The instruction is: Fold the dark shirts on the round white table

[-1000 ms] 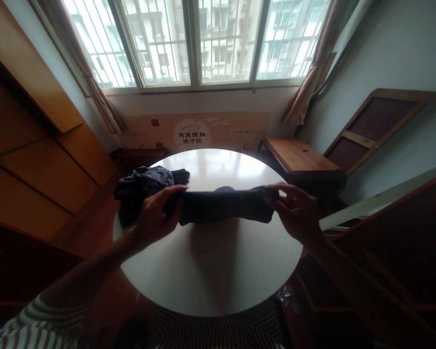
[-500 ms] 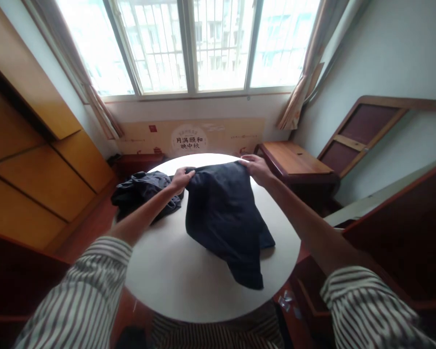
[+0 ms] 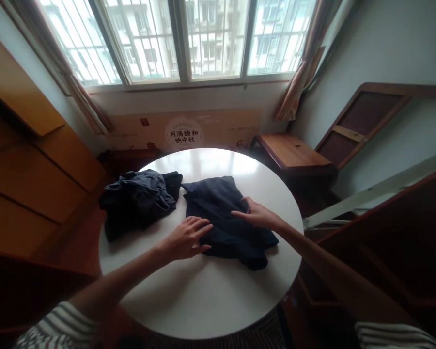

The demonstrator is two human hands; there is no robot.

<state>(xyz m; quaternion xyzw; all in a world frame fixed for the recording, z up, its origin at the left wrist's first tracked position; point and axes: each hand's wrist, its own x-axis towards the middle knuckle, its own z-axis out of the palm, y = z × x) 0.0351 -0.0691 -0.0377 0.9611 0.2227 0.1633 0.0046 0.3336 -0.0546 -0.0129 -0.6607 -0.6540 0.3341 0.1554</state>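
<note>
A dark navy garment (image 3: 221,208) lies spread flat on the round white table (image 3: 203,286), a little right of centre. My left hand (image 3: 185,238) rests open at the garment's near left edge, fingers stretched onto the cloth. My right hand (image 3: 256,217) lies open and flat on the garment's right half. A second dark garment (image 3: 136,198) sits crumpled in a heap at the table's left side, apart from both hands.
A wooden bench (image 3: 292,152) stands right of the table beneath the window. Orange wooden cabinets (image 3: 32,169) line the left wall. A cardboard sheet with printed characters (image 3: 183,133) leans under the window. A wooden frame (image 3: 363,121) leans on the right wall.
Both hands have let go of the garment's far edge and drawn back toward me. The garment now lies flat on the table with both palms on it.
</note>
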